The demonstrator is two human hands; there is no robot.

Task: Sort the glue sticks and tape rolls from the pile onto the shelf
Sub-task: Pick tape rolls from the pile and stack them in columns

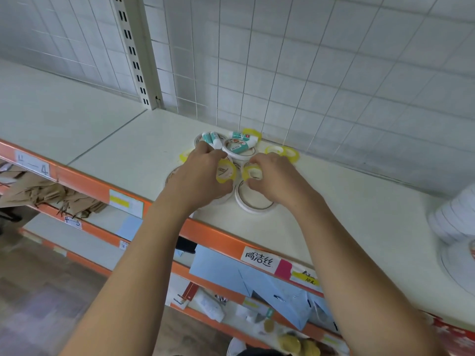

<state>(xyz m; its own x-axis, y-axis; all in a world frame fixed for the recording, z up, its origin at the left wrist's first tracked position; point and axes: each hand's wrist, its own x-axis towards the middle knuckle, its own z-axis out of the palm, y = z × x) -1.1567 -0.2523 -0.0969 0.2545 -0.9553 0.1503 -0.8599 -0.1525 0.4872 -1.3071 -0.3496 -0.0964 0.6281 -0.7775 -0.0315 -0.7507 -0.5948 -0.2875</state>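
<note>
Two bare forearms rise from the lower edge of the frame and meet just above centre, over the shelf [359,201], a white board with an orange front rail that carries paper labels [259,259]. Closest to the rail, at centre, a wide white tape roll [257,205] lies flat, partly under the right hand [280,178]. That hand is curled tight, its thumb and fingertips pinching a small yellow tape roll [253,173] with a pale core. Just to its left the left hand [200,176] is curled as well, its thumb and fingers round a larger yellow tape roll [226,172] whose printed white face tilts toward the camera. The two held rolls sit just beside each other.

Past the knuckles lies the rest of the pile. A second white roll [237,151] rests flat in it. The glue sticks [213,138], white tubes with teal bands, lie across the white rolls, two side by side at the left and more toward the right. Loose translucent yellow rolls [282,151] ring the heap on the right, left and back.

Behind the pile stands a white wire grid panel [334,73], with a slotted upright [133,52] in the upper left of the frame. At the right edge a blurred stack of white rolls [455,217] sits well apart from the pile
</note>
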